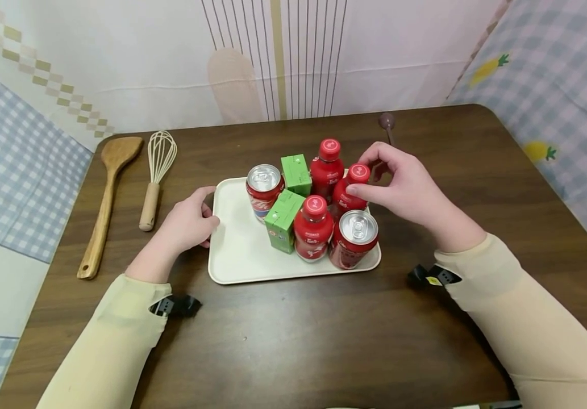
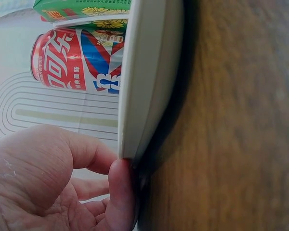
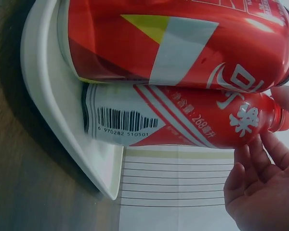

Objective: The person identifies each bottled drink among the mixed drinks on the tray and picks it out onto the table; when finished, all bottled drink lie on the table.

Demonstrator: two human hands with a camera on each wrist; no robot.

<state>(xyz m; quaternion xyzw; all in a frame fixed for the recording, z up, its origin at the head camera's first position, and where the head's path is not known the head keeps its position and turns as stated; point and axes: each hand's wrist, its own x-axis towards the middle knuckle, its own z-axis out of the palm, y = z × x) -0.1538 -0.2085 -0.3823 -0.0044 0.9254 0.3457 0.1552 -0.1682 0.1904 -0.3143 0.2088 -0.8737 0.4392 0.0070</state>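
Observation:
A cream tray (image 1: 239,253) lies on the wooden table, its left half mostly bare. My left hand (image 1: 186,224) pinches the tray's left rim between thumb and finger, as the left wrist view also shows. At the tray's right side, my right hand (image 1: 406,184) holds a red bottle (image 3: 183,118) near its cap, thumb on one side and fingers on the other. This bottle stands upright, its base at the tray. Around it are two more red bottles (image 1: 313,233), a dark red can (image 1: 349,250), two green cartons (image 1: 282,224) and a red-and-silver can (image 1: 262,196).
A wooden spatula (image 1: 106,199) and a whisk (image 1: 155,182) with a wooden handle lie on the table (image 1: 293,341) at the left. Behind my right hand, a small brown spoon (image 1: 387,122) lies near the back edge. Patterned cloth (image 1: 145,57) hangs behind the table.

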